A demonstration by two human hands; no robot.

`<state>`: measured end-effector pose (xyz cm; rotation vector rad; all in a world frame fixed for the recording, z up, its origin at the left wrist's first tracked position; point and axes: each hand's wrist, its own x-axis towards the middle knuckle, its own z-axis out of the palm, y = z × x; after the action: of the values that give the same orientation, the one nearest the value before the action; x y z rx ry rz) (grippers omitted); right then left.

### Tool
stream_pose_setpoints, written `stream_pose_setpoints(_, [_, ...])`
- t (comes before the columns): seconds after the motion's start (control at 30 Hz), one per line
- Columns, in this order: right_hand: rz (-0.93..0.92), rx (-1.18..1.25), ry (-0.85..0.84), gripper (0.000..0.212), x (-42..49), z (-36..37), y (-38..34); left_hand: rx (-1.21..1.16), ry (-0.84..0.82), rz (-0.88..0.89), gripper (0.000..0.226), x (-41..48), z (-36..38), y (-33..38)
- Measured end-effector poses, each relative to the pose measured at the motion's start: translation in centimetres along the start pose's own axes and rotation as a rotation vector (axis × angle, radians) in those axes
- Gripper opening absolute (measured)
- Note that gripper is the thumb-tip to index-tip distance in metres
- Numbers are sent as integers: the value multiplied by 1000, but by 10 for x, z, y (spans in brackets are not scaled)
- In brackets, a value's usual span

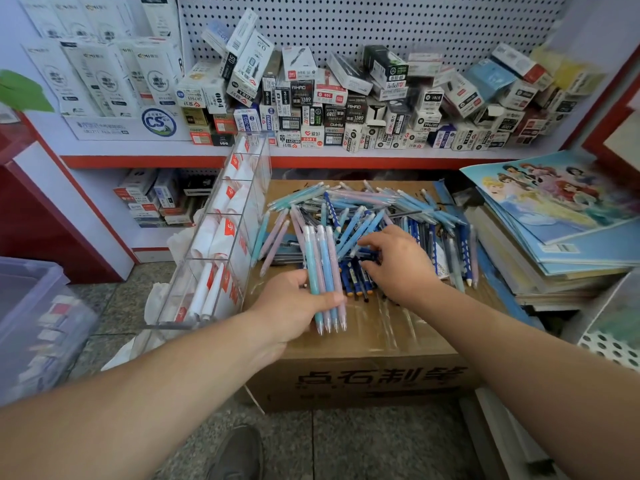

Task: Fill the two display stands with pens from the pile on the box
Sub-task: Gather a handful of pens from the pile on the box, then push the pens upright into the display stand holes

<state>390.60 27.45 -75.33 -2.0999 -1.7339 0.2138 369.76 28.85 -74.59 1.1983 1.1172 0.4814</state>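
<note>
Head view: left hand (294, 306) has its grip closed round a bundle of pastel blue and pink plastic pens (323, 271), tips toward the person, over the brown cardboard box (381, 344). Right hand (398, 263) is down in the loose pile of blue pens (363, 206) on that box, fingers bent over dark blue ones. Can't tell if that grip holds any. Clear acrylic compartment stand (225, 237) sits just left of the box.

The left arm (145, 386) and right arm (519, 341) stretch forward, bare. The left hand (294, 306) curls round a bundle of pens (323, 268), thumb across them. The right hand (398, 265) lies palm down, bent fingers on the pile (363, 209); whether they pinch anything is unclear.
</note>
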Motion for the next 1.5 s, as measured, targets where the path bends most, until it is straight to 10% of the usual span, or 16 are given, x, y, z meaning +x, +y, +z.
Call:
stream_pose_setpoints(0.63, [-364,78,284,12,-14,-19,-10,17,0,21,25,3,8,8])
stream_pose_setpoints(1.2, [311,655,426,9,-145,-125,66,146,-227,55,19,-29,115,24])
stream_pose_setpoints(1.5, [573,403,749,12,-215,-191,162,217,-351,95,22,-42,201,25])
